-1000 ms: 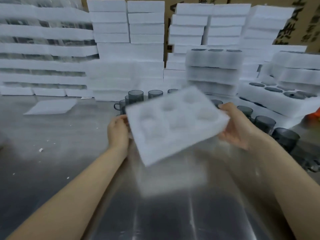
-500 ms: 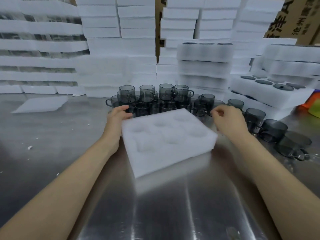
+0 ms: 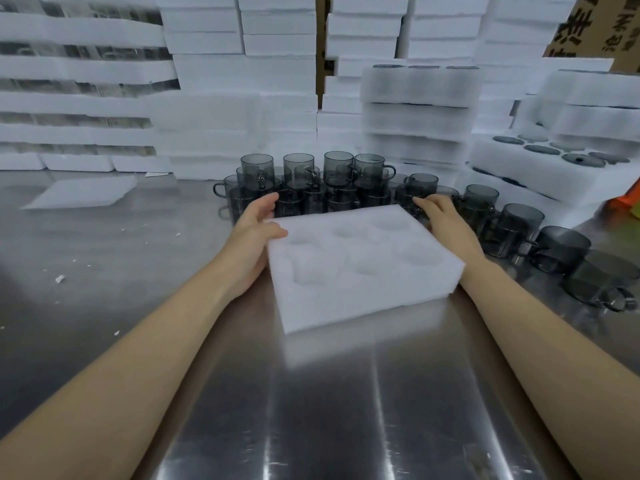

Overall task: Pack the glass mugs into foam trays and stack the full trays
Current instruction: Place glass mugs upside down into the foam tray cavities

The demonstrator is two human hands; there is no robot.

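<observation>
Spanning the view, the steel table point(image 3: 104, 271) carries stacks of foam trays point(image 3: 415, 88) at the back, one empty six-pocket tray point(image 3: 346, 306) lying flat at centre, smoked glass mugs point(image 3: 337, 168) clustered just behind it; left hand point(image 3: 254, 237) and right hand point(image 3: 446, 223) rest slack-fingered against its sides, clasping nothing

packing floor here, a warehouse or factory bench by the look of it: white foam trays point(image 3: 242, 74) piled in walls all along the back, printed cardboard cartons point(image 3: 595, 26) peeking out behind them, a broad steel worktable point(image 3: 346, 410) out front, dozens of identical smoky glass mugs point(image 3: 301, 171) crowded together, filled trays point(image 3: 419, 109) stacked alongside.
</observation>
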